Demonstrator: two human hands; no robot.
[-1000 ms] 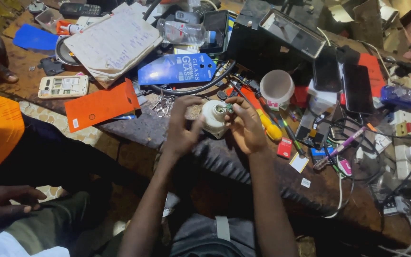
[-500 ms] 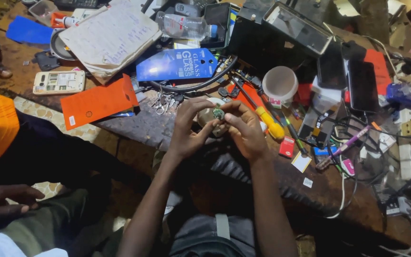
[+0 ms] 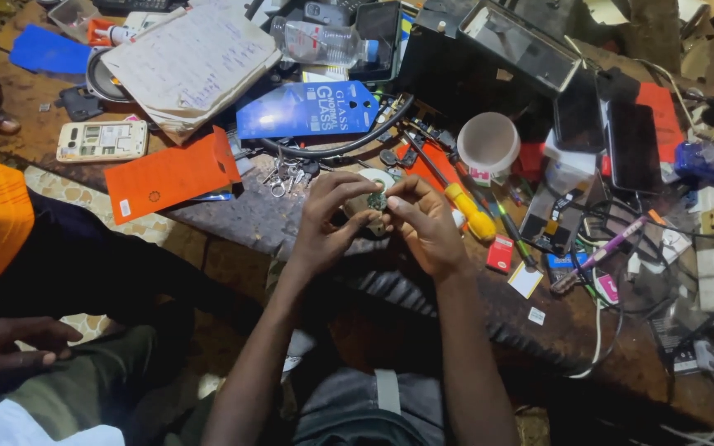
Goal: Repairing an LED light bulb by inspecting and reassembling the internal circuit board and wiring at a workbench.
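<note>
Both hands have closed in since a second ago: the white round part that was held up between them is now mostly lying behind the fingers, and a small dark round component point(image 3: 376, 201) sits pinched where the fingertips meet.

Head view — the only one. The left hand point(image 3: 330, 216) curls around the component from its left, fingers bent and nearly closed, thumb pressing underneath. The right hand point(image 3: 425, 225) meets it from the other side, thumb and forefinger tight on the same piece. A white disc point(image 3: 376, 177) peeks out just behind the component. The yellow-handled screwdriver point(image 3: 470, 212) lies just right of the component, untouched; the keys point(image 3: 284, 175) lie to its left, and the white cup point(image 3: 488, 143) up and to the right, on the workbench point(image 3: 233, 221).

By my judgement the work is at a fine fitting or prising step on the component — it calls for steady fingertip pressure with both grips kept firm.
</note>
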